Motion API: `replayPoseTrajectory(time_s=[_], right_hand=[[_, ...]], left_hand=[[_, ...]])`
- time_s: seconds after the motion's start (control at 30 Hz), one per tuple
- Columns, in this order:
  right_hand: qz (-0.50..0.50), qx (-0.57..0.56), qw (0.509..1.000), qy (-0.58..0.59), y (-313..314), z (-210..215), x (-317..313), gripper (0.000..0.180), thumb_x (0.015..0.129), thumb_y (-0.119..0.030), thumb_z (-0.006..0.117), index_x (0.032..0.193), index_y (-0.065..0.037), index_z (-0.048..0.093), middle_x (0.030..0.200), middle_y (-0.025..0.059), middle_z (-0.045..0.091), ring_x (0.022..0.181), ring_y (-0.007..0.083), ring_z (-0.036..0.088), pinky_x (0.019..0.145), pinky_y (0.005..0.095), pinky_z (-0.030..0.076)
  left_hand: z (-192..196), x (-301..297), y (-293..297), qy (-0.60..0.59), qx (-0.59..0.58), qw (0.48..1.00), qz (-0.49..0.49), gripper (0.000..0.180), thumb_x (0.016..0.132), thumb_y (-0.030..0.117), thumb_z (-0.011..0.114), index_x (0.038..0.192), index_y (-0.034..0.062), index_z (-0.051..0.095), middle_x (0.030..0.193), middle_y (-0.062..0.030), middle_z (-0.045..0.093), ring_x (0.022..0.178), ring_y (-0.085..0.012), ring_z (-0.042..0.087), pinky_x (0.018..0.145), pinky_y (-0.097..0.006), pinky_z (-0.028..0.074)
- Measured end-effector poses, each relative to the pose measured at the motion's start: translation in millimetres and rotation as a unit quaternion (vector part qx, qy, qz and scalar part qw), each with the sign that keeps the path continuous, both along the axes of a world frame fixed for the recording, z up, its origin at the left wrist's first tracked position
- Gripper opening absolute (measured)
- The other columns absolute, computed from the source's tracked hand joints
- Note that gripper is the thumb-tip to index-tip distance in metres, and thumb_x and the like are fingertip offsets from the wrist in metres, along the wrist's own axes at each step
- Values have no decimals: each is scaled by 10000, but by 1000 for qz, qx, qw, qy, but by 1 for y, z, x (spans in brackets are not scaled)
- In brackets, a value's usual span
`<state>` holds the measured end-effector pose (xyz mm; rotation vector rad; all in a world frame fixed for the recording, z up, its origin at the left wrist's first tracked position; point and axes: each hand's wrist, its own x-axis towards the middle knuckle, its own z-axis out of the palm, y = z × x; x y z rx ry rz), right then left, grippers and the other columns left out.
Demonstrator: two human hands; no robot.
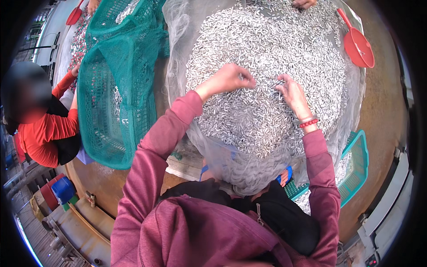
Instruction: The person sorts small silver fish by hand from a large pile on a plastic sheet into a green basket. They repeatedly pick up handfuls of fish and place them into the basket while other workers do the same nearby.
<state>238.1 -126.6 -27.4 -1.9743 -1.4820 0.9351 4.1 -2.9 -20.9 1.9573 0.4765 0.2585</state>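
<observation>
A wide heap of small, silvery-white, elongated pieces (262,49) is spread in front of me on a pale translucent mesh net (178,53). Just above the heap, my left hand (229,79) is closed, its fingertips pressed together; whatever lies between them is too small to tell. My right hand (294,94), with a red bead bracelet (309,123) at the wrist, is also closed in a pinch close to the pieces. I cannot make out what its fingertips hold. A short gap separates the two hands.
Green baskets draped with netting (133,89) stand at the left. A red scoop (358,48) rests at the right edge of the heap. A green crate (356,167) sits by my right forearm. A person in red sleeves (49,129) works at the left; another person's hand (304,3) shows at the top.
</observation>
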Motion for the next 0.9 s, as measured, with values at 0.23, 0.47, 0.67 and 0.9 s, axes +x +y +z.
replayPoseTrajectory(time_s=[0.23,0.47,0.67,0.9], right_hand=[[-96,-87,902,411,-10,32,12,189,900,-119,630,1057,-15,644,703,-10,579,556,36,511,452,164,359],[-105,-182,908,363,-18,40,22,175,929,-170,606,988,-12,650,642,-20,552,514,34,491,374,170,284],[-65,-106,708,695,-21,40,9,220,964,-253,559,867,-57,540,670,-12,488,495,42,433,345,159,249],[61,-75,976,196,-11,9,-11,128,897,-176,597,873,-64,539,641,45,558,551,190,581,396,284,389]], left_hand=[[-38,19,-22,206,296,930,-69,116,829,96,599,888,-1,624,919,-164,574,823,-359,626,756,-466,502],[26,8,10,-63,-437,886,143,174,861,192,609,919,30,626,794,-58,578,622,-98,508,459,-208,382],[36,18,19,-243,-589,756,148,179,899,198,548,895,20,558,843,-80,518,552,-60,426,363,-149,307],[-26,88,50,22,88,987,136,219,821,209,673,801,-8,664,745,-129,642,630,-228,611,555,-338,496]])
